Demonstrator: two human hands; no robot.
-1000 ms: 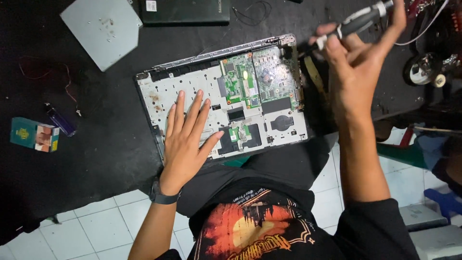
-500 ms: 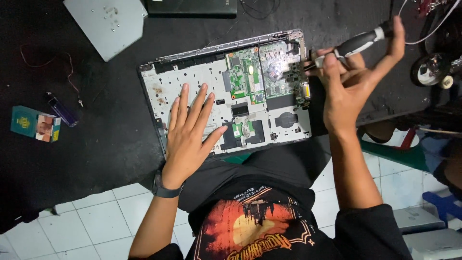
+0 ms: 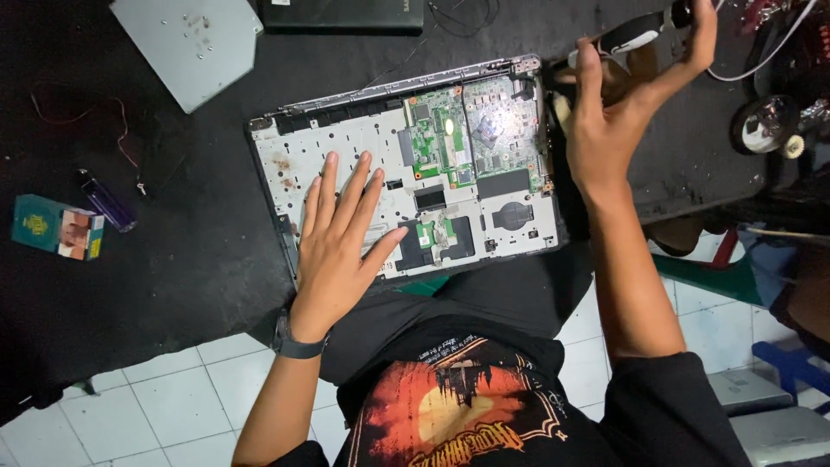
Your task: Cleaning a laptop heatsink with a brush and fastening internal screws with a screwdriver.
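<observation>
An opened laptop base [image 3: 346,143] lies on the black table, its white inner frame and green circuit boards [image 3: 471,130] exposed. My left hand [image 3: 341,238] rests flat on the frame's left half, fingers spread, a dark band on the wrist. My right hand [image 3: 614,117] is raised beside the laptop's right edge and grips a black and white power screwdriver [image 3: 635,30]. The tool's tip is hidden behind my fingers.
A grey cover panel [image 3: 186,43] with loose screws lies at the top left, a dark flat device [image 3: 346,15] above the laptop. A green packet [image 3: 56,227] and a purple lighter [image 3: 105,201] sit at the left. Cables and a round tool [image 3: 765,121] crowd the right.
My right hand has lifted the screwdriver up and to the right, off the circuit board area. My left hand stays flat on the laptop frame.
</observation>
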